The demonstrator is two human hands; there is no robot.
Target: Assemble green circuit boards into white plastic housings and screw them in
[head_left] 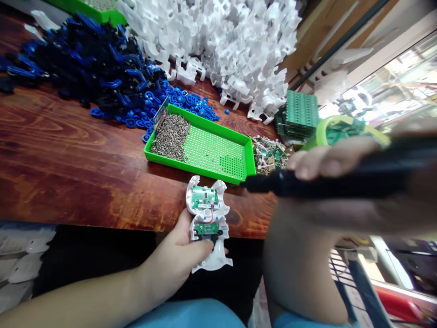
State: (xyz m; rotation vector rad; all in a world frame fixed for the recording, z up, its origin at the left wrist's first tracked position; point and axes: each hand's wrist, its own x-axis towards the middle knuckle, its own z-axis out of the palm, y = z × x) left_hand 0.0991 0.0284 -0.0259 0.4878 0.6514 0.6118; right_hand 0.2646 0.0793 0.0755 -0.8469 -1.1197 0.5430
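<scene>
My left hand [186, 246] is closed on a white plastic housing [218, 255] at the table's front edge, thumb across its lower part. Two green circuit boards, an upper one [205, 197] and a lower one [206, 229], sit in the housing, with thin wires between them. To the right, blurred by motion, my right hand [341, 182] is wrapped round a black power screwdriver [307, 182]. Its narrow tip points left, just above the right end of a green tray [201, 171], apart from the housing. Small screws [172, 136] are heaped in the tray's left end.
Behind the tray lie blue round parts [184, 98], a pile of black and blue parts [99, 59] and a tall heap of white shells [232, 36]. At the right are stacked green boards [302, 109], wired small parts [271, 152] and a yellow-green basket [321, 132].
</scene>
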